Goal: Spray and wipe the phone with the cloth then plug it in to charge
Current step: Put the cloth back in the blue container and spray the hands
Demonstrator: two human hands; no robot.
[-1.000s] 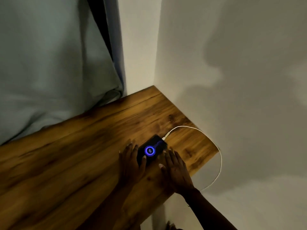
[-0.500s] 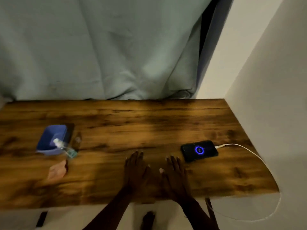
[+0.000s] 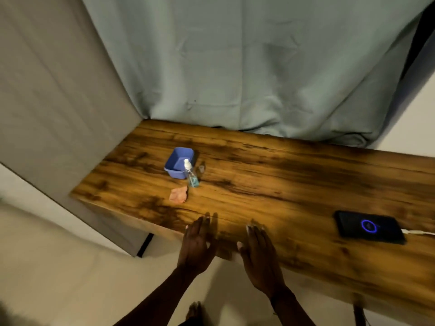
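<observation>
Dark-streaked wooden desk (image 3: 294,184) under warm dim light, pale green curtain (image 3: 259,67) hanging just behind it, grey panel (image 3: 54,109) against its left end, cream wall (image 3: 421,128) at its right, light floor (image 3: 58,267) below.

One view only, worn on the head, looking forward and steeply down over the near edge of the wooden table (image 3: 270,184), with the wide lens bending the tabletop so it slopes down to the right. It sits close above the left hand (image 3: 196,247) and right hand (image 3: 260,257), which fill the lower middle, while the curtain (image 3: 247,67) closes off the top. The phone (image 3: 369,228) lies at the far right, the blue tub (image 3: 179,162) left of centre, floor showing lower left.
</observation>
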